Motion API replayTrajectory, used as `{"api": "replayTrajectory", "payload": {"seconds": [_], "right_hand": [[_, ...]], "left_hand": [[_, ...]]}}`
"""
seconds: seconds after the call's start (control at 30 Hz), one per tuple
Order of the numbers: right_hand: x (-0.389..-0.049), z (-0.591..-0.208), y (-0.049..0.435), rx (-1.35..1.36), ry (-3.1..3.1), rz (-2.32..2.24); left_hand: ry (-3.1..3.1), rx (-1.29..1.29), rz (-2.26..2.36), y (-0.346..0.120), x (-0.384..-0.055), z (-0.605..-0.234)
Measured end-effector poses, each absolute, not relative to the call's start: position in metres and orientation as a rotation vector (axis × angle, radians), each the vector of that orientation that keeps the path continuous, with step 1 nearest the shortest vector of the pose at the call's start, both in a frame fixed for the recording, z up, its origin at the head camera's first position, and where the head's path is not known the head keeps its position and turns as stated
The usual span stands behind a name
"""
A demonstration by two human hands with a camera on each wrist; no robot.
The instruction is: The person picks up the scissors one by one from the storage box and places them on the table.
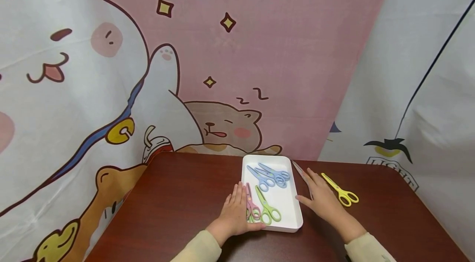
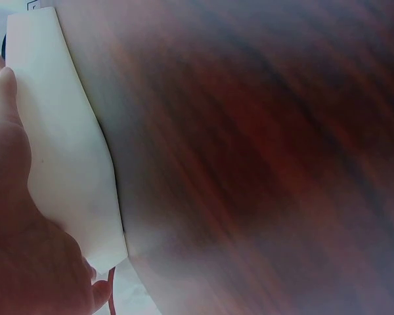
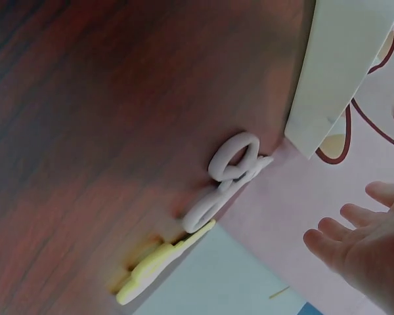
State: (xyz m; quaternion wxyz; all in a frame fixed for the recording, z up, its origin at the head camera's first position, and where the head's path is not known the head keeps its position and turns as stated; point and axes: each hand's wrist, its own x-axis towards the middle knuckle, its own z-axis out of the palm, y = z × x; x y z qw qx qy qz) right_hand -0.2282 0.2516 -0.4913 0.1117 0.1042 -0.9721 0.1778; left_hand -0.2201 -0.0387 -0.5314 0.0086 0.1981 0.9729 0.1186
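A white tray (image 1: 291,216) holds several pairs of scissors. Blue scissors (image 1: 265,182) lie toward its far end, with pink scissors (image 1: 252,206) and green scissors (image 1: 265,203) nearer the front. My left hand (image 1: 234,212) lies along the tray's left side, fingers straight, thumb at the front rim, partly covering the pink and green pairs. Just right of the tray, my right hand (image 1: 322,201) reaches over pale scissors (image 1: 300,171) with its fingers extended and spread. In the right wrist view the handles of those pale scissors (image 3: 233,157) show on the table, apart from the fingers.
Yellow scissors (image 1: 341,191) lie on the dark wooden table (image 1: 178,204), right of my right hand. Behind the table's far edge hangs a cloth backdrop (image 1: 297,68) with cartoon animals.
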Motion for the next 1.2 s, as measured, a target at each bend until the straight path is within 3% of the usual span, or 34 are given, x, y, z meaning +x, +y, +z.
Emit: {"api": "replayTrajectory", "payload": {"seconds": [1.2], "right_hand": [[-0.214,-0.510,0.177,0.730,-2.807,0.657]], "left_hand": [[3.050,0.641,0.356,-0.039,-0.219,-0.530]]}}
